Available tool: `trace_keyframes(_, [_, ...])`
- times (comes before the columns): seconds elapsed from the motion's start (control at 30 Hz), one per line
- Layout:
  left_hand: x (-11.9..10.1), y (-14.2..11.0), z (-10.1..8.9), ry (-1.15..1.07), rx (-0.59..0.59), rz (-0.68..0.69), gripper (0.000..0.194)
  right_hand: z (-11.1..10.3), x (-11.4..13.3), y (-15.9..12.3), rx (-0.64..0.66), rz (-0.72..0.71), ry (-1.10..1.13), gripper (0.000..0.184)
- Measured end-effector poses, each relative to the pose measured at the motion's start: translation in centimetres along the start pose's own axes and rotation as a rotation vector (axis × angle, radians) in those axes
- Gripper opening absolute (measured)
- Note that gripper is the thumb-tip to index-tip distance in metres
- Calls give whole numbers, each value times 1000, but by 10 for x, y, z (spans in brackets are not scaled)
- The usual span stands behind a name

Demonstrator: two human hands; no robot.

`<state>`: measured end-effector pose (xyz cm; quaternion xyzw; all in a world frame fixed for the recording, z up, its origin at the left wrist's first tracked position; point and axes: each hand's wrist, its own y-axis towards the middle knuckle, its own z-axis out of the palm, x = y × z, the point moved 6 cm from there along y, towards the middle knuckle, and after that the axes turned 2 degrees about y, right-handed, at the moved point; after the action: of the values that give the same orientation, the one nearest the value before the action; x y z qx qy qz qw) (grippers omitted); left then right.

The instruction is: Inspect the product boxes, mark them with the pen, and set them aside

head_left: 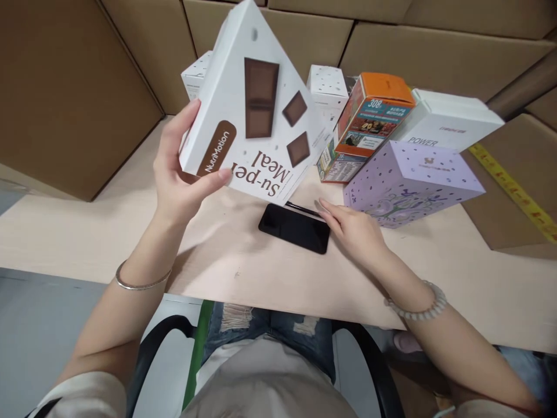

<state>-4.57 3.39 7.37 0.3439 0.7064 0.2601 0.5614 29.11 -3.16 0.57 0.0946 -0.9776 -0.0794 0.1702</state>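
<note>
My left hand [178, 165] is closed on a white carton [256, 110] with chocolate pieces and "NutriMotion Su-per Meal" printed on it. The carton is lifted above the table and tilted, its lettering upside down. Lower right, my right hand [354, 229] rests low over the tabletop, its fingertips around the right end of a thin black pen [302, 209]. The pen's left tip reaches under the carton's lower corner in this view. Just in front of the pen lies a black smartphone [295, 227], screen up and dark, close to my right fingers.
Right of centre stand a purple box [409, 186], an orange-topped box [374, 116], a white "POWER" box [456, 119] and a white speckled box [328, 93]. Another white box [194, 75] is partly hidden behind the lifted carton. Large cardboard boxes [65, 87] wall the table's back and left.
</note>
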Motion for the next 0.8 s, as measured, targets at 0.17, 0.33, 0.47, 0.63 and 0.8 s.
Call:
trace_keyframes(0.17, [-5,-3,-8,261,-39,23,80,7,3,6,142,-7,-262,42])
trace_keyframes(0.33, [-20,-5,2,294,32,96,85,7,7,9,208,4,-307,36])
trace_keyframes(0.47, [-21,-7,6,324,51,89,78,5,10,9,154,4,-302,32])
trace_keyframes(0.63, [-16,-5,5,350,33,170,78,-2,9,8,89,38,-271,27])
trace_keyframes(0.8, [3,-1,-1,258,-36,56,75,-3,7,5,87,-7,-236,27])
